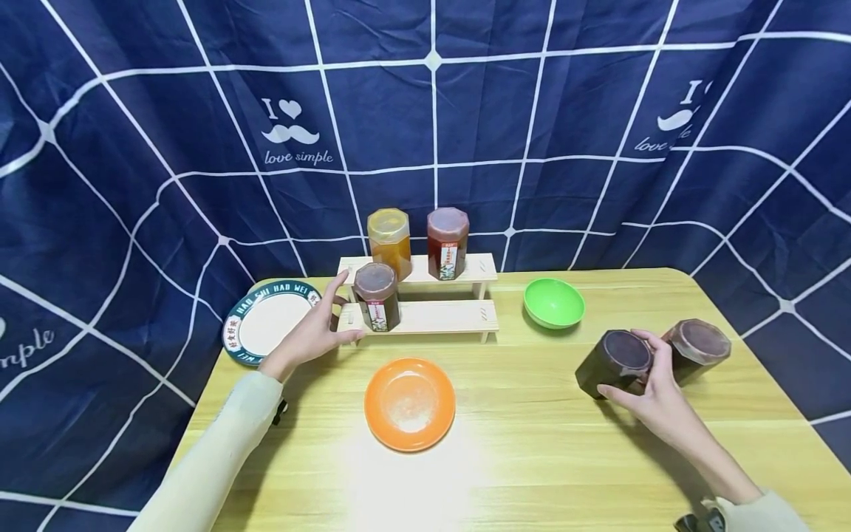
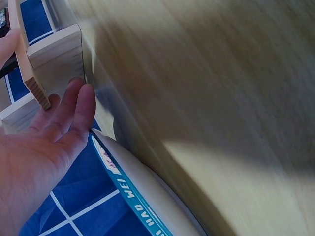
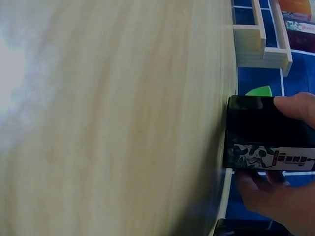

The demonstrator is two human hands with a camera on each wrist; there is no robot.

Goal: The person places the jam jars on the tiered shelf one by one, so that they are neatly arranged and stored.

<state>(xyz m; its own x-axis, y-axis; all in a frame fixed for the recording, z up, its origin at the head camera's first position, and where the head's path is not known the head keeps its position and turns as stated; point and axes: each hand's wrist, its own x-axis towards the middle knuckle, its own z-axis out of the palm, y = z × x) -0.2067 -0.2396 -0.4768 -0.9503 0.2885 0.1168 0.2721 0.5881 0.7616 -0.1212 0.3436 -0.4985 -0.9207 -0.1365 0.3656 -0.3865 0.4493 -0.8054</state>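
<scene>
Now, a person's right hand (image 1: pixel 654 390) grips a near-black faceted jar (image 1: pixel 606 367) at the right of a pale wood-grain table (image 1: pixel 518 421).

Its thumb and fingers curl round the jar's sides; whether the base touches the table is hard to tell. The left hand (image 1: pixel 314 334), fingers spread apart and seemingly holding nothing, is at the left end of a two-step light wooden rack (image 1: pixel 445 318), near a dark faceted jar with a frosted lid (image 1: pixel 376 294) on the lower step. A second dark, frosted-lid jar (image 1: pixel 705 342) stands just beside the right hand, where an outward swing could topple it. Smooth facets might slip through a loosened hold, a low leftward path could clip the bright green round bowl (image 1: pixel 554 304), and a careless left thumb could jolt the rack.
</scene>
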